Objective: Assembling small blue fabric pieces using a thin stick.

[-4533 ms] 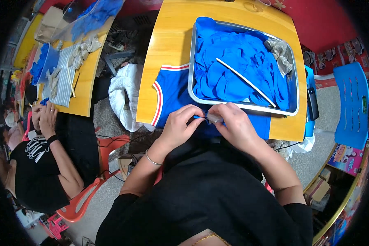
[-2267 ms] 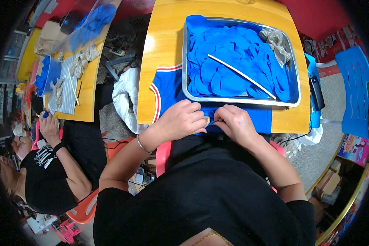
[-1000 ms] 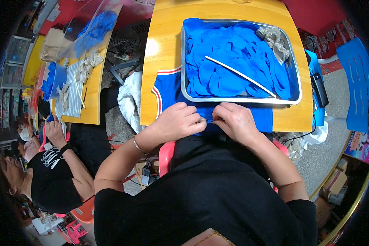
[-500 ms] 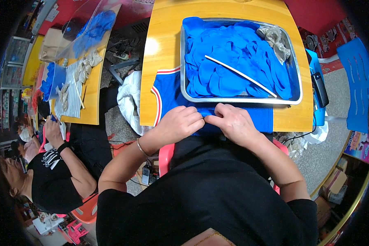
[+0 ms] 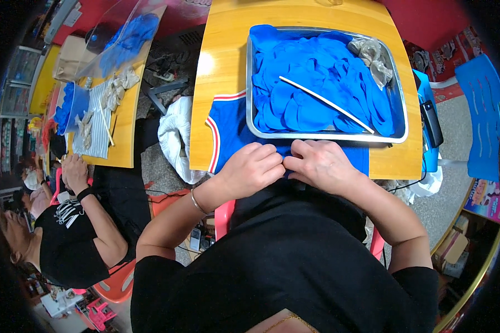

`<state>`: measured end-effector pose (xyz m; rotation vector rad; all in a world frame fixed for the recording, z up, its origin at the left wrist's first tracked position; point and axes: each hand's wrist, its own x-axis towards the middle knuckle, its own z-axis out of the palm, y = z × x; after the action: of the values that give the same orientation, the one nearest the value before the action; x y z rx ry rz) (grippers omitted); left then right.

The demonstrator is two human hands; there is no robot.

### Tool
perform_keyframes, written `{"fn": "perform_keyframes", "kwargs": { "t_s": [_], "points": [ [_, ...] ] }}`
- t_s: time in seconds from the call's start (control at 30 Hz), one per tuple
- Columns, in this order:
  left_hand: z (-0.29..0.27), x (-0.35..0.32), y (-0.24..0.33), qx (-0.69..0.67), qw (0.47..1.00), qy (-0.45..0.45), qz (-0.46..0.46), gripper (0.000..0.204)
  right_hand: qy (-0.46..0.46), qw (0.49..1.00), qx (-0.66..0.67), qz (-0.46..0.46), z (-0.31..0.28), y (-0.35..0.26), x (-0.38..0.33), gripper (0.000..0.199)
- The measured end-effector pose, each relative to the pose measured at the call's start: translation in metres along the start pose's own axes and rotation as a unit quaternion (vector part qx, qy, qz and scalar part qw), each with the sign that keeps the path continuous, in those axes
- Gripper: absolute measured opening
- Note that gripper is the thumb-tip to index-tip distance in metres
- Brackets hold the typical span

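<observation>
My left hand (image 5: 254, 167) and my right hand (image 5: 318, 165) meet knuckle to knuckle at the near edge of the yellow table (image 5: 222, 72). Both are curled closed on something small between the fingertips; the fingers hide it. They rest on a blue cloth with red and white trim (image 5: 228, 130) spread under them. Just beyond stands a metal tray (image 5: 248, 89) heaped with blue gloves (image 5: 311, 83), with a thin white stick (image 5: 325, 104) lying across the pile and a few grey gloves (image 5: 371, 55) in its far right corner.
A white cloth (image 5: 175, 136) hangs off the table's left side. A dark phone (image 5: 431, 122) lies at the right edge. On the left, another person (image 5: 72, 233) sits at a second yellow table (image 5: 125, 119) with blue gloves and grey gloves.
My hands have drawn together until the knuckles touch at the table's near edge. The view has shifted slightly. The person on the left has moved their hand.
</observation>
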<state>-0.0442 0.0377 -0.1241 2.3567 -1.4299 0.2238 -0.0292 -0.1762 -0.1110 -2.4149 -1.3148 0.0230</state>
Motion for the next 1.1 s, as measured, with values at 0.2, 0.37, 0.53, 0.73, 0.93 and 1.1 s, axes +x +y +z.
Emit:
{"fn": "perform_keyframes", "kwargs": {
  "t_s": [0.2,0.37,0.53,0.73,0.93,1.1],
  "points": [
    [0.004,-0.003,0.001,0.004,0.999,0.002,-0.050,0.021,0.035,0.999,-0.002,0.006,0.014,-0.002,0.000,0.019],
    [0.006,-0.012,0.005,-0.068,0.991,0.013,-0.112,0.025,0.037,0.997,0.060,0.029,0.008,-0.005,-0.004,0.020],
    [0.005,-0.012,0.011,-0.310,0.927,0.092,-0.188,0.030,0.083,0.980,0.177,0.043,-0.011,-0.008,-0.002,0.021],
    [-0.004,-0.005,0.016,-0.326,0.922,0.107,-0.180,0.026,0.024,0.993,0.119,0.012,-0.028,-0.010,-0.005,0.023],
    [-0.017,0.005,0.016,-0.318,0.921,0.125,-0.187,0.024,0.054,0.990,0.128,0.031,-0.041,-0.015,-0.002,0.025],
    [-0.020,0.018,0.021,-0.289,0.940,0.107,-0.144,0.021,0.040,0.990,0.134,0.023,-0.050,-0.012,-0.002,0.027]
  ]
}}
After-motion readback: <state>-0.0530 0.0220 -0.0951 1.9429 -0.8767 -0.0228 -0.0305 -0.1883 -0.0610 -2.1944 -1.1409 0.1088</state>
